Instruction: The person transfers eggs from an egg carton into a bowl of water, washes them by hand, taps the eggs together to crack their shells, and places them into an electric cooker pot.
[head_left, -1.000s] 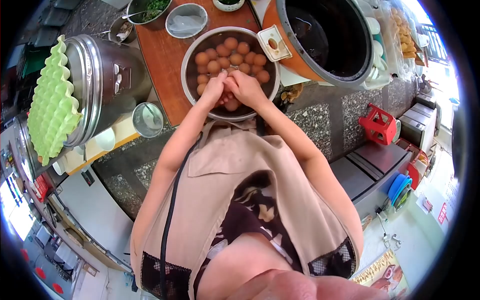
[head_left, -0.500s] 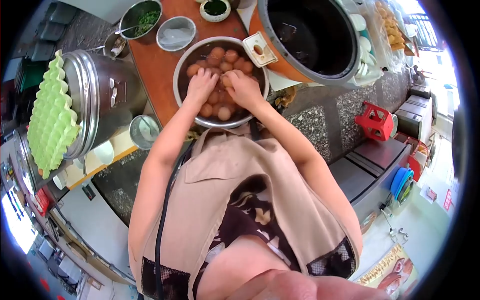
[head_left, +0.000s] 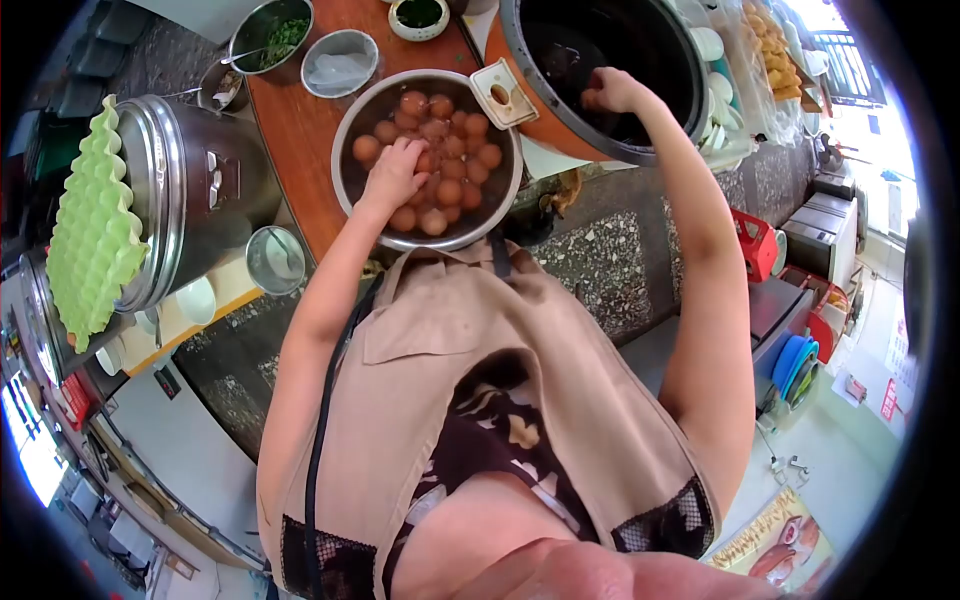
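Several brown, shelled-looking eggs [head_left: 452, 168] lie in liquid inside a wide metal bowl [head_left: 343, 165]. My left hand [head_left: 395, 175] reaches into this bowl, its fingers curled round an egg among the others; the fingertips are partly hidden. Over the dark inside of a large orange-sided pot [head_left: 560, 128], my right hand [head_left: 612, 92] hangs with its fingers closed. Whatever it may hold is hidden by the fingers. A cream-coloured handle [head_left: 503, 95] on the pot's side overlaps the bowl's rim.
Bowls of chopped greens [head_left: 287, 40] and dark green bits [head_left: 418, 14], plus a metal bowl with a clear bag [head_left: 341, 64], stand beyond the eggs. At left, a green egg tray [head_left: 95, 235] rests on a large steel pot [head_left: 195, 190]. A red stool [head_left: 755, 245] is at right.
My right hand has left the egg bowl and moved right, over the large pot, with its fingers closed. My left hand stays among the eggs. The view has shifted slightly.
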